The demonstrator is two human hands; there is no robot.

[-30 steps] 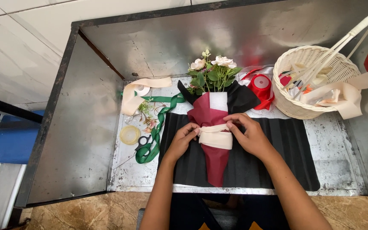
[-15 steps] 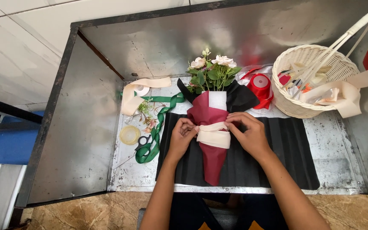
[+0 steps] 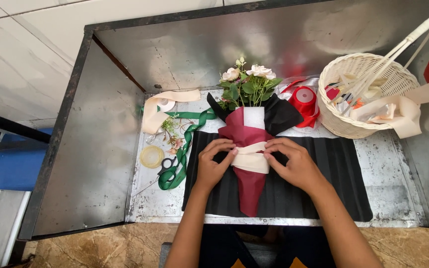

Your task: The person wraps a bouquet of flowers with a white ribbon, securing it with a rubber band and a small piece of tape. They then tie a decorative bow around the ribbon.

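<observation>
bouquet (image 3: 247,149): mid-table, on black paper (image 3: 323,173).
step: your left hand (image 3: 213,166) and right hand (image 3: 294,164) pinch cream ribbon (image 3: 249,159) around it.
next: likely needs tension for knotting.

the left hand (image 3: 213,164) and right hand (image 3: 294,164) rest on the bouquet (image 3: 248,149), fingertips on its ribbon band (image 3: 250,160) between them. the bouquet lies on a sheet (image 3: 343,173) that spreads beyond both hands. scissors (image 3: 165,168) lie left of the left fingers; a basket (image 3: 343,94) stands behind the right fingers, to their right.
</observation>
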